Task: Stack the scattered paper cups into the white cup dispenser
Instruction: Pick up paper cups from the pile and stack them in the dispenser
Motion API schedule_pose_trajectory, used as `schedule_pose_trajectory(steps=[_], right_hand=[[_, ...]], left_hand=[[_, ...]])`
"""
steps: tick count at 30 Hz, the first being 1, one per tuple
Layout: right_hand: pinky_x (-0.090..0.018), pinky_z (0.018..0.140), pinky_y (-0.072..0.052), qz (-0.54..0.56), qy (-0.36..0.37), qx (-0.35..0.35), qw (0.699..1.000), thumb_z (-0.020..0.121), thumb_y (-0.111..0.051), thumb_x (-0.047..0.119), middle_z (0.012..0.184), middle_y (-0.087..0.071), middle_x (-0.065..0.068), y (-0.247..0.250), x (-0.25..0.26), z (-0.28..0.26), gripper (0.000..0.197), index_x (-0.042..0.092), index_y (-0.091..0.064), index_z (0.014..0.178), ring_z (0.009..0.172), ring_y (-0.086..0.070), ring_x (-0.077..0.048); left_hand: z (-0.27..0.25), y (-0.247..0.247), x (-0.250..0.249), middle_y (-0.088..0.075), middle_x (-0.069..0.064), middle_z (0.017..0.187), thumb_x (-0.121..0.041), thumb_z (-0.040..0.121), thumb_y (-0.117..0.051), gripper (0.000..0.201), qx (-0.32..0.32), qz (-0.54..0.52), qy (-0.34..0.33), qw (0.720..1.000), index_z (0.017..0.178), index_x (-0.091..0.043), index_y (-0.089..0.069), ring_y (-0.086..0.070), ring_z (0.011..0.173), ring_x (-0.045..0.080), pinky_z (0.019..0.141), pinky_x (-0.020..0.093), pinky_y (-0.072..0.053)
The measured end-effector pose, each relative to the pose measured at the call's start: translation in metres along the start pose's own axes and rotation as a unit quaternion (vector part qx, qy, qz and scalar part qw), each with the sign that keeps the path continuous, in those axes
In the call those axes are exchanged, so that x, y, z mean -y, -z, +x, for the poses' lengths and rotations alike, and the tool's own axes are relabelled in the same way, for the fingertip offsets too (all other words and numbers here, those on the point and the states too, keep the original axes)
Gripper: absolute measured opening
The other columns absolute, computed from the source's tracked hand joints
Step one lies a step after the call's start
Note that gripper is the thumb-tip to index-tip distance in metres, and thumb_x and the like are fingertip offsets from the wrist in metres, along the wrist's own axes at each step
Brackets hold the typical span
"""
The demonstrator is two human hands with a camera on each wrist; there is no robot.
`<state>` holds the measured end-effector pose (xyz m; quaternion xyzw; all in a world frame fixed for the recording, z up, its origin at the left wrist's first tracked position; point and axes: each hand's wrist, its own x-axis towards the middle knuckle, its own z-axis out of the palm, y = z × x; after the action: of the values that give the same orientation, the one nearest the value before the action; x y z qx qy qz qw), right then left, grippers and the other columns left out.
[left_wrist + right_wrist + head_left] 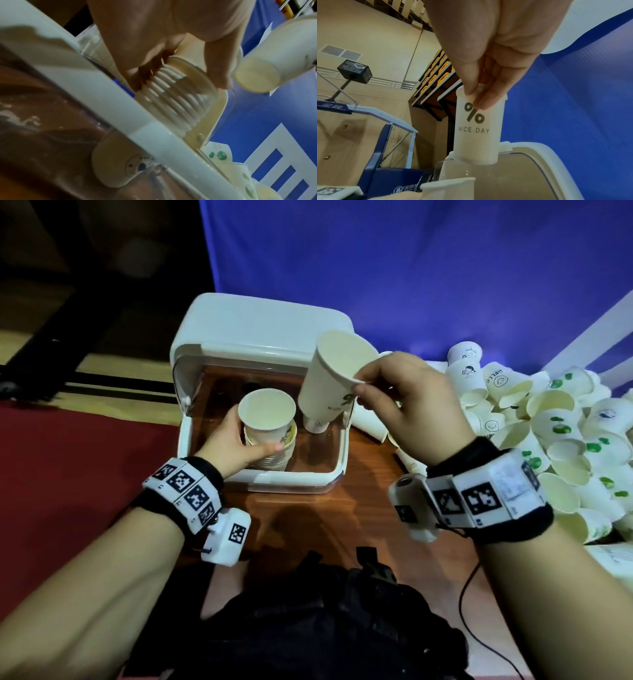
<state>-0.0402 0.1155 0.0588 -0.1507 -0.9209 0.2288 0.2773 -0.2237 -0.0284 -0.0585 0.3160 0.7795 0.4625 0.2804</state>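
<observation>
While the left hand (236,440) curls round the stack (270,436) inside the dispenser (260,364), thumb on the near side and fingers on the far side, the right hand (407,405) holds a tall cup sleeve (329,381) tilted above the dispenser's right half. Thumb and forefinger of the right hand pinch the sleeve's rim; the remaining fingers lie curled behind it. The sleeve's lower end hangs just over the dispenser floor, right of the stack; whether it touches cannot be told from the head view.

Left wrist view: the fingers (133,70) press against many nested rims of the stack (171,97), which stands behind the dispenser's white wall (120,108); the sleeve's base (257,75) appears at upper right, apart from the stack.

Right wrist view: the fingertips (486,100) pinch the sleeve (477,129), which is printed "% NICE DAY", above the dispenser's rim (547,151).

The dispenser, lid raised at the back, stands on a wooden table (363,515). A loose pile of cups (555,446) lies on the table to the right, against a blue backdrop (411,268).
</observation>
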Motion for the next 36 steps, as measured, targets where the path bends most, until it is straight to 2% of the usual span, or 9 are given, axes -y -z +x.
schedule_pose_trajectory(steps=[2, 5, 11, 14, 20, 24, 27, 32, 36], right_hand=[[-0.014, 0.073, -0.042, 0.002, 0.02, -0.001, 1.0, 0.085, -0.057, 0.018, 0.081, -0.052, 0.009, -0.009, 0.003, 0.006, 0.013, 0.008, -0.065, 0.089, 0.077, -0.045, 0.0], [-0.006, 0.07, -0.034, 0.007, 0.041, 0.025, 0.999, 0.084, -0.058, 0.018, 0.08, -0.051, 0.009, -0.026, 0.007, 0.013, 0.014, 0.007, -0.066, 0.088, 0.079, -0.04, 0.005], [-0.022, 0.072, -0.039, -0.01, 0.078, 0.138, 0.987, 0.081, -0.058, 0.019, 0.084, -0.067, -0.013, -0.06, 0.013, 0.02, 0.019, 0.004, -0.069, 0.087, 0.083, -0.063, -0.026], [-0.033, 0.079, -0.048, -0.03, 0.073, 0.197, 0.977, 0.08, -0.056, 0.023, 0.09, -0.07, -0.015, -0.075, 0.009, 0.02, 0.027, 0.005, -0.072, 0.093, 0.089, -0.065, -0.029], [-0.029, 0.094, -0.04, -0.103, 0.024, 0.325, 0.94, 0.092, -0.051, 0.02, 0.117, -0.064, -0.009, -0.098, -0.002, 0.014, 0.028, 0.012, -0.064, 0.116, 0.113, -0.055, -0.023], [-0.033, 0.098, -0.042, -0.085, -0.006, 0.283, 0.955, 0.093, -0.048, 0.023, 0.125, -0.057, -0.006, -0.092, 0.002, 0.005, 0.031, 0.014, -0.06, 0.121, 0.114, -0.054, -0.022], [-0.029, 0.089, -0.044, -0.061, -0.022, 0.225, 0.972, 0.092, -0.052, 0.024, 0.124, -0.057, -0.005, -0.066, 0.003, -0.009, 0.034, 0.016, -0.056, 0.124, 0.106, -0.057, -0.021], [-0.034, 0.086, -0.048, -0.079, -0.083, 0.2, 0.973, 0.09, -0.055, 0.026, 0.121, -0.058, -0.005, -0.006, -0.017, -0.054, 0.035, 0.019, -0.056, 0.124, 0.099, -0.059, -0.021], [-0.029, 0.082, -0.046, -0.122, -0.18, 0.178, 0.96, 0.089, -0.057, 0.027, 0.11, -0.064, -0.004, 0.057, -0.05, -0.107, 0.027, 0.019, -0.063, 0.114, 0.097, -0.06, -0.019]], left_hand=[[-0.002, 0.0, 0.002, -0.043, -0.003, 0.128, -0.041, 0.049, -0.081, 0.108, 0.034, -0.003, 0.002, 0.999, 0.139, -0.017, -0.025, -0.04, 0.12, 0.012, 0.099, 0.025, -0.031], [-0.004, -0.001, 0.003, -0.04, -0.007, 0.123, -0.017, 0.064, -0.083, 0.096, 0.051, 0.022, -0.006, 0.998, 0.14, -0.016, -0.024, -0.038, 0.117, 0.01, 0.097, 0.022, -0.028], [-0.003, -0.002, 0.005, -0.045, -0.005, 0.117, -0.011, 0.067, -0.08, 0.087, 0.039, 0.029, 0.006, 0.999, 0.137, -0.013, -0.029, -0.042, 0.112, 0.009, 0.094, 0.022, -0.03], [-0.002, -0.001, 0.007, -0.046, -0.005, 0.117, -0.013, 0.066, -0.081, 0.086, 0.039, 0.026, 0.012, 0.999, 0.136, -0.013, -0.03, -0.043, 0.113, 0.011, 0.094, 0.023, -0.032], [-0.003, -0.001, 0.006, -0.044, -0.003, 0.124, -0.016, 0.066, -0.08, 0.091, 0.04, 0.036, 0.019, 0.998, 0.139, -0.014, -0.026, -0.038, 0.114, 0.009, 0.095, 0.022, -0.029], [-0.007, 0.004, 0.004, -0.036, 0.004, 0.142, -0.017, 0.065, -0.082, 0.1, 0.036, 0.062, -0.003, 0.997, 0.143, -0.017, -0.019, -0.035, 0.131, 0.017, 0.103, 0.025, -0.028], [-0.02, 0.01, -0.004, -0.021, 0.008, 0.152, -0.023, 0.063, -0.082, 0.109, 0.015, 0.111, -0.026, 0.993, 0.146, -0.021, -0.012, -0.022, 0.14, 0.02, 0.115, 0.034, -0.019], [-0.05, -0.003, -0.045, -0.025, 0.004, 0.148, -0.026, 0.066, -0.082, 0.096, 0.006, 0.178, -0.141, 0.974, 0.143, -0.023, -0.024, -0.023, 0.138, 0.017, 0.111, 0.027, -0.016], [-0.059, -0.047, -0.084, -0.045, -0.001, 0.129, -0.047, 0.069, -0.067, 0.067, 0.097, 0.159, -0.205, 0.961, 0.13, -0.03, -0.044, -0.046, 0.12, 0.013, 0.101, 0.029, -0.04]])
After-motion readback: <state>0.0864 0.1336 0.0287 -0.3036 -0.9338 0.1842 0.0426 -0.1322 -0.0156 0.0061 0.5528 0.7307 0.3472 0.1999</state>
